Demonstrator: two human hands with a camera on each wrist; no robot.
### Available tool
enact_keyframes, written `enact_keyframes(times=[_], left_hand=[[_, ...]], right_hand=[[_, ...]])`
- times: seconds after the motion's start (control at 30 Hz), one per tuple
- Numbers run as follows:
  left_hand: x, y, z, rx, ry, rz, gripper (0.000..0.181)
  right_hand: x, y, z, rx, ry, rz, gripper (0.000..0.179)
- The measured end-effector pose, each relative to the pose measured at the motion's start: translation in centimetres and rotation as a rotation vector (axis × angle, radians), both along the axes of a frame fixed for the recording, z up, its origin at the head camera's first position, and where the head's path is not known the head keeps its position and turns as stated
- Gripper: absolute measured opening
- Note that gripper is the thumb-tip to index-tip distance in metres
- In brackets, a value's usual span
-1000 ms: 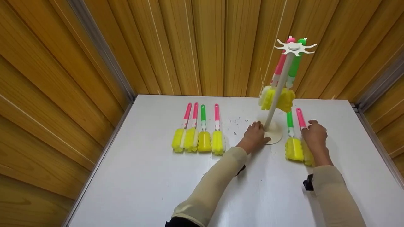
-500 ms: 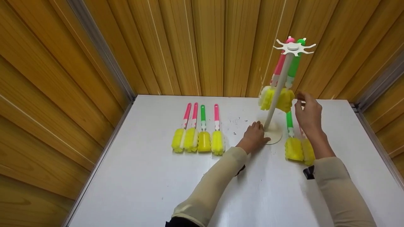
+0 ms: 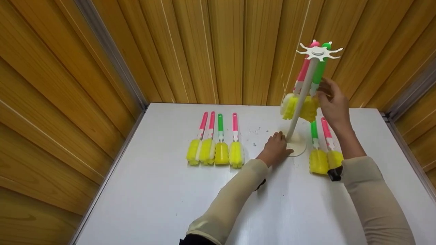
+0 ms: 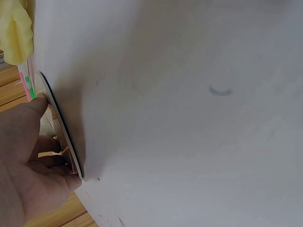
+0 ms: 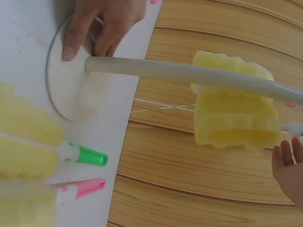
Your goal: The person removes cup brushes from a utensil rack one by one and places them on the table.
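My left hand rests on the round base of a white stand, thumb and fingertips spread over the disc near its rim. From the stand's white hook top hang two sponge bottle brushes, one with a pink handle and one with a green handle. My right hand is raised beside the hanging green brush, fingertips close to its neck, fingers loosely bent. In the right wrist view, that hand sits just below the yellow sponge heads, with no thing gripped in it.
On the white table, a green-handled brush and a pink-handled brush lie right of the stand, under my right forearm. Several more brushes, including a green one, lie in a row at left. A wood-patterned wall stands behind.
My right hand has risen from the pink-handled brush on the table up to the hanging green brush. The pink-handled brush still lies on the table. My left hand has stayed on the base.
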State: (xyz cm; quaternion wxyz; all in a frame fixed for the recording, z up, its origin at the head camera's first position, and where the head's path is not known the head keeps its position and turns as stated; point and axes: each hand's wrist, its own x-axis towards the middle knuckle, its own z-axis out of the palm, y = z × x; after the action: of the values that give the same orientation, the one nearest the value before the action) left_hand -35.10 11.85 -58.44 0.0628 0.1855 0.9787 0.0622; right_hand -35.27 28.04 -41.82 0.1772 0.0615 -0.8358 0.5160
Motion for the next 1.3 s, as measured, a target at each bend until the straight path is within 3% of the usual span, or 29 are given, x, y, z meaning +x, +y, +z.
enact_keyframes(times=[0.2, 0.47, 0.63, 0.77, 0.97, 1.17, 1.3], left_hand=[[-0.2, 0.1, -0.2, 0.012, -0.002, 0.010, 0.070], [-0.3, 0.2, -0.4, 0.004, -0.015, 0.011, 0.072], [-0.1, 0.1, -0.1, -0.020, 0.000, -0.009, 0.072], [0.0, 0.1, 0.2, 0.005, -0.020, 0.011, 0.072], [-0.2, 0.1, -0.1, 0.041, -0.045, 0.038, 0.072], [-0.5, 0.2, -0.7, 0.015, -0.010, 0.009, 0.072], [-0.4, 0.2, -0.6, 0.010, 0.002, 0.009, 0.072]], right_hand=[[-0.3, 0.9, 0.7, 0.025, -0.098, 0.107, 0.050], [-0.5, 1.5, 0.8, -0.043, -0.058, 0.192, 0.047], [-0.5, 1.4, 0.6, -0.098, -0.030, 0.233, 0.047], [-0.5, 1.2, 0.5, -0.156, -0.015, 0.271, 0.046], [-0.4, 1.0, 0.5, -0.180, -0.025, 0.272, 0.045], [-0.4, 1.0, 0.0, -0.205, -0.030, 0.265, 0.045], [-0.5, 1.0, -0.3, -0.214, -0.023, 0.264, 0.045]])
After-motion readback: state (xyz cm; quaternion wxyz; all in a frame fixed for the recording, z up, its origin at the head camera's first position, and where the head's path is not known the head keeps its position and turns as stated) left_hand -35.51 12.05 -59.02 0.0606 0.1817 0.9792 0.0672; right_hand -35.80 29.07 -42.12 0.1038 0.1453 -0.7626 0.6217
